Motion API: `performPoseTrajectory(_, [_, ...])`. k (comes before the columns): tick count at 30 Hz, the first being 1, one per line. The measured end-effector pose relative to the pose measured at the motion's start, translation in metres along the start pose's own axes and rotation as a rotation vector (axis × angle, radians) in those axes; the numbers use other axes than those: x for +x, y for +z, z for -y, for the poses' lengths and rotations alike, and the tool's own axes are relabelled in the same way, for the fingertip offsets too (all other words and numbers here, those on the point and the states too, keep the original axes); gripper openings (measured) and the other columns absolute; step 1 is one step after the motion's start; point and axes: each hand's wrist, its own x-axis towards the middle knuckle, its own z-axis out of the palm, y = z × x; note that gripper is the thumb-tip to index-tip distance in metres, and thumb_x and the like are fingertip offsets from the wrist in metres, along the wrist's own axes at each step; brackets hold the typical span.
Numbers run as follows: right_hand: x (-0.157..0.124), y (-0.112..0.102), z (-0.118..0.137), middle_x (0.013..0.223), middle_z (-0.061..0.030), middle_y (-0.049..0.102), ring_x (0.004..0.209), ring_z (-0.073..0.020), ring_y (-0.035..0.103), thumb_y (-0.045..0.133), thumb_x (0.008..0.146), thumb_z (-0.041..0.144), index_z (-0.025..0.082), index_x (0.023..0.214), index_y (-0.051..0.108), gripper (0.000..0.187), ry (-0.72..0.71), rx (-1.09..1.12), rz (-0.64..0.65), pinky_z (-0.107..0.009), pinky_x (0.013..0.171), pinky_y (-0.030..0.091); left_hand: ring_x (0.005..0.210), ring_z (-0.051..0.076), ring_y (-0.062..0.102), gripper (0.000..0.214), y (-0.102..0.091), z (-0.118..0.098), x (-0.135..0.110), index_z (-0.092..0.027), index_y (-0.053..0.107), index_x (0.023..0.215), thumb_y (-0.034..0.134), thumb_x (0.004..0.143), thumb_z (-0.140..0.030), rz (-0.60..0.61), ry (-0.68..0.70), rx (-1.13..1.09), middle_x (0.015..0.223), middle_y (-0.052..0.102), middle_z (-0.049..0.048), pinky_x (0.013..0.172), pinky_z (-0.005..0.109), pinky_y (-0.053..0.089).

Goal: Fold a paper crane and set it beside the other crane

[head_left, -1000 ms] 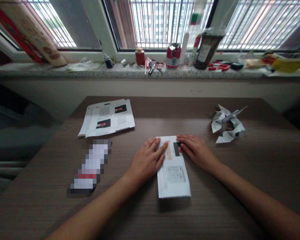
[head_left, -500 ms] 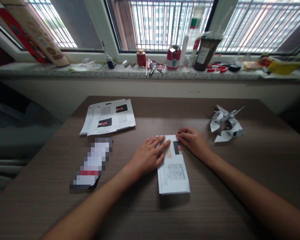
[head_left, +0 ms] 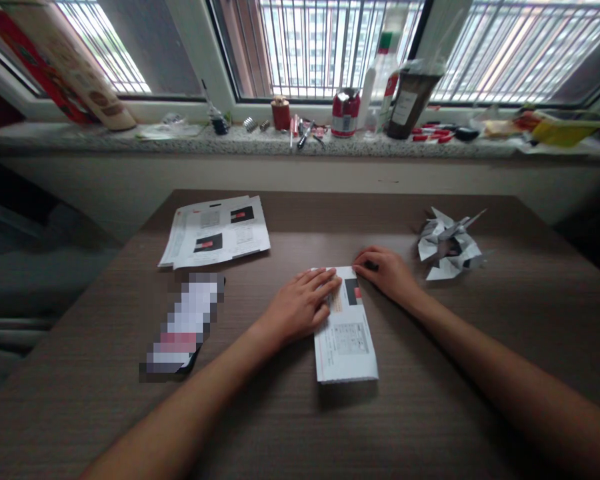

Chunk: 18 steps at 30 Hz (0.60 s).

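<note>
A folded printed sheet of paper [head_left: 346, 337] lies lengthwise in the middle of the brown wooden table [head_left: 430, 373]. My left hand [head_left: 303, 303] lies flat on its upper left part, fingers stretched out and pressing it down. My right hand [head_left: 386, 270] sits at the sheet's far right corner, fingers curled and pinched together at the paper's edge.
A stack of printed sheets [head_left: 215, 230] lies at the table's far left, a blurred-out object [head_left: 185, 323] in front of it. A crumpled folded paper shape [head_left: 449, 243] sits at the far right. The window sill [head_left: 260, 141] holds a can [head_left: 346, 112], bottles, pens and small clutter.
My right hand has slid up from lying flat on the sheet to its far corner and curled its fingers. The left hand has stayed in place.
</note>
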Motion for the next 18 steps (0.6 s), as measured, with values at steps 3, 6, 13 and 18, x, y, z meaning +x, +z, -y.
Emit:
performPoseTrajectory(3, [0.002, -0.002, 0.002, 0.091, -0.0048, 0.069, 0.084, -0.0211, 0.066, 0.070, 0.094, 0.019, 0.021, 0.084, 0.071, 0.010, 0.027, -0.022, 0.013, -0.034, 0.077, 0.049, 0.154, 0.023, 0.035, 0.055, -0.001, 0.001, 0.000, -0.024, 0.043, 0.158, 0.048, 0.104, -0.033, -0.003, 0.001, -0.011, 0.168, 0.037, 0.0054, 0.129, 0.041, 0.023])
performPoseTrajectory(6, [0.001, -0.003, 0.003, 0.090, -0.0040, 0.067, 0.083, -0.0209, 0.064, 0.073, 0.091, 0.017, 0.020, 0.086, 0.069, 0.007, 0.035, -0.051, 0.028, -0.033, 0.075, 0.047, 0.154, 0.023, 0.036, 0.050, 0.000, 0.002, 0.000, -0.025, 0.045, 0.157, 0.043, 0.108, -0.037, -0.022, 0.008, -0.023, 0.167, 0.038, 0.0055, 0.129, 0.041, 0.023])
performPoseTrajectory(13, [-0.007, -0.007, 0.003, 0.089, -0.0026, 0.064, 0.081, -0.0204, 0.060, 0.080, 0.086, 0.016, 0.020, 0.090, 0.065, 0.016, -0.024, -0.054, 0.066, -0.032, 0.073, 0.045, 0.155, 0.021, 0.032, 0.050, 0.005, 0.003, -0.001, -0.028, 0.042, 0.158, 0.042, 0.110, -0.042, -0.030, 0.002, -0.020, 0.169, 0.035, 0.0041, 0.130, 0.041, 0.021])
performPoseTrajectory(18, [-0.014, -0.010, 0.007, 0.087, -0.0030, 0.064, 0.082, -0.0203, 0.060, 0.079, 0.088, 0.018, 0.020, 0.081, 0.064, 0.017, -0.038, -0.077, 0.138, -0.032, 0.074, 0.045, 0.156, 0.021, 0.032, 0.051, 0.005, 0.003, -0.001, -0.027, 0.041, 0.159, 0.042, 0.110, -0.041, -0.022, 0.003, -0.011, 0.169, 0.034, 0.0038, 0.130, 0.041, 0.020])
